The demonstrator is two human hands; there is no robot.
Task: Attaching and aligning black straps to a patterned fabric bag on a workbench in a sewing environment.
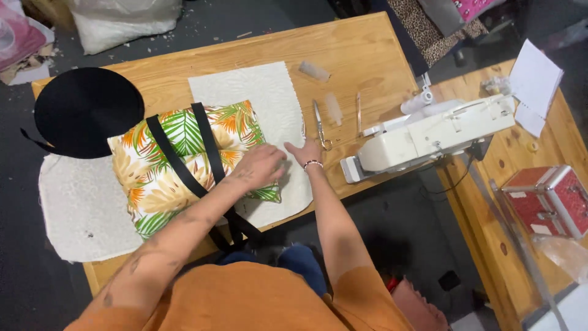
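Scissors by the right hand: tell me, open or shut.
Shut. The scissors lie flat on the wooden table, blades together in one thin line, just beyond the right hand.

White sewing machine (429, 132), red case (548, 199), black round fabric (86, 110), paper (535, 86).

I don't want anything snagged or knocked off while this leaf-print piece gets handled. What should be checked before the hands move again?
1. Left hand flat on leaf-print fabric: ok.
2. Right hand flat on white padding: ok.
3. Scissors clear of right hand: not ok, right beside the fingers.
4. Black straps lying untwisted: cannot tell, ends hang off the table edge.
5. Sewing machine clear of the fabric: ok.
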